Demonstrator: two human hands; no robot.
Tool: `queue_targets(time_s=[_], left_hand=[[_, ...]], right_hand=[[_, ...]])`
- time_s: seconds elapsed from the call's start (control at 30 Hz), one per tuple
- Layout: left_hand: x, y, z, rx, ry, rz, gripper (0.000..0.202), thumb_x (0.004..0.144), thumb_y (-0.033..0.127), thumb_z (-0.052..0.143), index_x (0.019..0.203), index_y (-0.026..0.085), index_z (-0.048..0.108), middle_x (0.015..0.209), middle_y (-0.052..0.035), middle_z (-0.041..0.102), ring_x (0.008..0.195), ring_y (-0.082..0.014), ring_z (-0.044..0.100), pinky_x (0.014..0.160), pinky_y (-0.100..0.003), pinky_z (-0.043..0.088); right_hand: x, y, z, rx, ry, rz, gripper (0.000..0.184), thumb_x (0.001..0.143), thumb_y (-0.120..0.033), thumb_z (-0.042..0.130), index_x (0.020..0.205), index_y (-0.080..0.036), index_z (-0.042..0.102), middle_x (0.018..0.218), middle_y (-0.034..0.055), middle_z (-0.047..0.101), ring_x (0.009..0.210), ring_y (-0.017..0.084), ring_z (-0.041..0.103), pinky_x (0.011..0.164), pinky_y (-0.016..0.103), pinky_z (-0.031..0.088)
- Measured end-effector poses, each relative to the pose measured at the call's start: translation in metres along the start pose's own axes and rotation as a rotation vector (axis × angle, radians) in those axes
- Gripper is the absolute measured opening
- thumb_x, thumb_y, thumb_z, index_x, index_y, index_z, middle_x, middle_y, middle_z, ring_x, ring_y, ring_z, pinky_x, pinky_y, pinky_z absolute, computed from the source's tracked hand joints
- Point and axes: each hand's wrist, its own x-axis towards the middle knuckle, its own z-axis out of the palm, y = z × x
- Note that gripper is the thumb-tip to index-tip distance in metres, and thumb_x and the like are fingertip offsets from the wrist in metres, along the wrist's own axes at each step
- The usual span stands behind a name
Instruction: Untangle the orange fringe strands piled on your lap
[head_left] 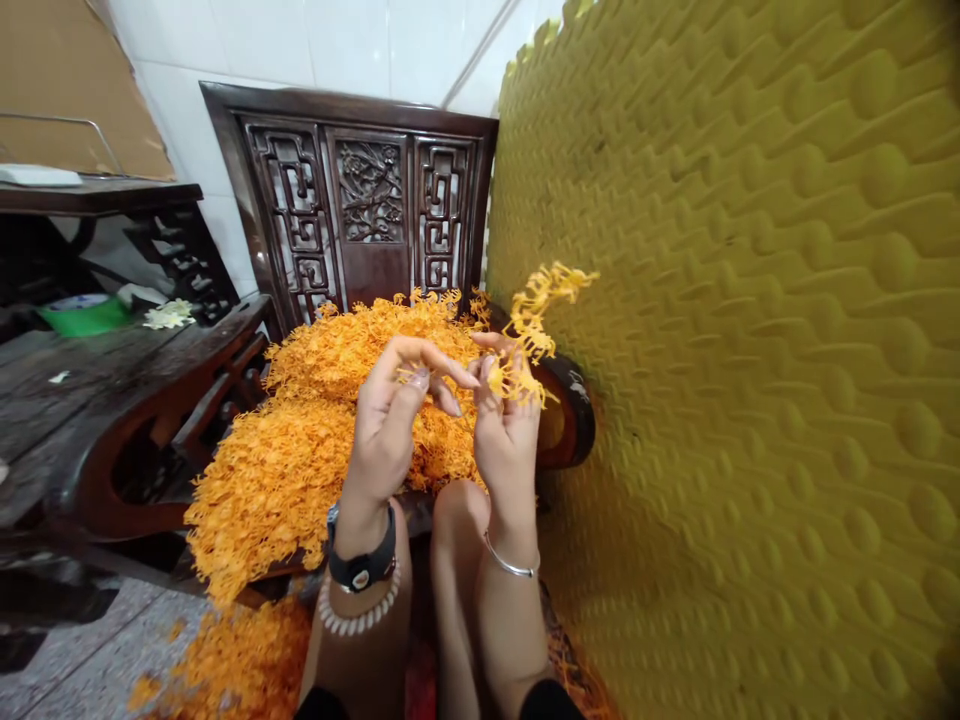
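My right hand is closed on a curling strand of yellow-orange plastic flower pieces, which sticks up past the fingers. Beside it, my left hand is closed, with the thumb pressed to the fingers and a small orange piece showing between them. The left index fingertip reaches the right fingertips, where the exact contact is hard to make out. Under and behind both hands lies a large heap of orange plastic flower pieces. A dark watch and a coiled band are on my left wrist.
The heap rests on a carved dark wooden chair against a tiled wall. A yellow textured foam mat stands close on the right. At left are a wooden bench and a green bowl. More orange pieces lie below.
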Motion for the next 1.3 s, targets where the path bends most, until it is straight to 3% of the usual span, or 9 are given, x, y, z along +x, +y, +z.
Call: queue_targets(time_s=[0.13,0.3,0.53,0.7,0.83,0.97,1.07,1.2,1.3], left_hand=[[0.001,-0.003,-0.001,0.122,-0.012,0.079,0.015,0.082,0.027,0.042,0.075,0.018,0.052,0.072,-0.0009,0.052,0.056,-0.0099,0.045,0.055,-0.024,0.036],[-0.002,0.0,0.008,0.414,-0.025,0.091,0.017,0.081,0.029,0.052,0.068,0.018,0.05,0.062,0.0025,0.041,0.057,-0.0099,0.038,0.054,-0.023,0.03],[0.0,0.002,-0.006,0.282,0.052,0.023,0.032,0.085,0.03,0.047,0.056,0.018,0.043,0.051,0.0034,0.038,0.049,-0.009,0.034,0.049,-0.023,0.027],[-0.001,0.005,-0.004,0.284,0.053,0.013,0.032,0.085,0.029,0.048,0.056,0.018,0.042,0.052,0.0035,0.035,0.05,-0.0092,0.032,0.049,-0.023,0.026],[-0.003,0.005,-0.002,0.242,0.031,0.01,0.029,0.081,0.032,0.052,0.057,0.018,0.046,0.055,0.0028,0.038,0.052,-0.0099,0.033,0.05,-0.023,0.028],[-0.007,0.006,-0.011,0.148,-0.109,-0.07,0.033,0.078,0.041,0.053,0.055,0.018,0.051,0.053,0.0019,0.041,0.052,-0.0102,0.035,0.048,-0.023,0.028],[-0.008,0.007,-0.016,0.19,-0.177,-0.143,0.035,0.08,0.036,0.053,0.051,0.017,0.052,0.048,0.0022,0.04,0.048,-0.0089,0.035,0.047,-0.023,0.027],[-0.008,0.006,-0.012,0.11,-0.09,-0.146,0.04,0.08,0.031,0.054,0.043,0.016,0.046,0.041,0.0023,0.04,0.043,-0.0074,0.036,0.045,-0.023,0.028],[-0.01,0.002,-0.004,-0.089,-0.028,-0.132,0.044,0.075,0.033,0.058,0.039,0.016,0.038,0.036,0.0045,0.031,0.036,-0.0056,0.025,0.038,-0.024,0.019]], right_hand=[[-0.001,0.005,0.003,-0.14,0.027,-0.136,0.034,0.075,-0.008,0.045,0.102,-0.027,0.056,0.086,0.0038,0.057,0.082,0.019,0.052,0.08,0.037,0.04],[-0.004,0.003,0.011,-0.111,-0.021,-0.118,0.023,0.08,-0.015,0.046,0.097,-0.025,0.058,0.088,0.0051,0.058,0.096,0.02,0.051,0.085,0.037,0.041],[-0.01,-0.018,-0.009,0.283,-0.235,0.11,0.015,0.075,-0.023,0.06,0.089,-0.023,0.054,0.076,-0.0017,0.051,0.064,0.009,0.046,0.06,0.023,0.041],[-0.01,-0.017,-0.01,0.265,-0.33,0.218,0.008,0.075,-0.025,0.06,0.081,-0.021,0.057,0.071,-0.0016,0.051,0.066,0.01,0.046,0.065,0.024,0.043],[-0.008,-0.016,-0.004,0.405,-0.327,0.244,0.005,0.074,-0.023,0.061,0.072,-0.02,0.059,0.065,-0.0027,0.05,0.061,0.008,0.045,0.061,0.022,0.042],[-0.01,-0.021,-0.006,0.443,-0.316,0.234,0.014,0.073,-0.022,0.063,0.061,-0.019,0.056,0.055,-0.0057,0.04,0.05,0.005,0.035,0.052,0.02,0.036],[-0.011,-0.022,-0.006,0.418,-0.323,0.233,0.022,0.075,-0.027,0.061,0.056,-0.018,0.053,0.051,-0.0067,0.033,0.045,0.005,0.027,0.045,0.02,0.03],[-0.009,-0.02,0.001,0.484,-0.362,0.234,0.033,0.079,-0.028,0.055,0.051,-0.017,0.042,0.047,-0.0076,0.028,0.041,0.004,0.022,0.038,0.021,0.018],[-0.011,-0.021,0.01,0.682,-0.361,0.287,0.037,0.079,-0.028,0.054,0.05,-0.019,0.032,0.043,-0.01,0.021,0.035,0.002,0.017,0.034,0.02,0.013]])
